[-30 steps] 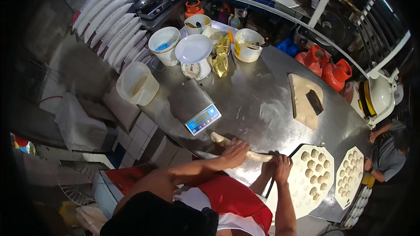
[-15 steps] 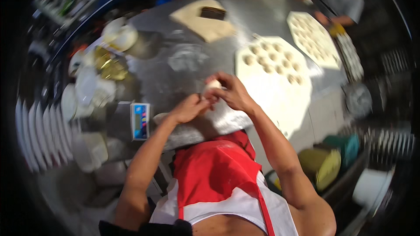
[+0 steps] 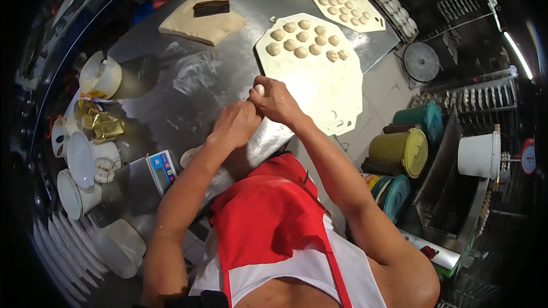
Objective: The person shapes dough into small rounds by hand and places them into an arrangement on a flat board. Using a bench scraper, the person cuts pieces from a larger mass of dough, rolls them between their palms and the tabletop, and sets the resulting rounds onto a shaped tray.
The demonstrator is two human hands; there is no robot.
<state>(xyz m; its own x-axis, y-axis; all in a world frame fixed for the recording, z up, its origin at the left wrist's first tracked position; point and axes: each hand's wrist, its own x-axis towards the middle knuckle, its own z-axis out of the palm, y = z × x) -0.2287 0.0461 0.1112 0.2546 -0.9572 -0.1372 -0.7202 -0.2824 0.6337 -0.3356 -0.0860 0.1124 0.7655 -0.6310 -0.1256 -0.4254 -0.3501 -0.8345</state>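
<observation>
evidently, the steel surface (image 3: 162,102) bears the pale board (image 3: 311,88) beside my hands, likely for reach. from afar i can't tell what my left hand's (image 3: 235,124) grip holds; my right hand (image 3: 276,101) grasps the dough (image 3: 260,89), probably steadying it.

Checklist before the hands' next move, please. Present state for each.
1. Dough piece in right hand: ok, held.
2. Left hand grip: cannot tell, its underside is hidden.
3. Dough balls within the near board's edges: ok.
4. Those balls spaced apart: not ok, two at the right look touching.
5. Dough roll intact: cannot tell, only one end shows.
6. Scale reading: cannot tell, too small.
</observation>
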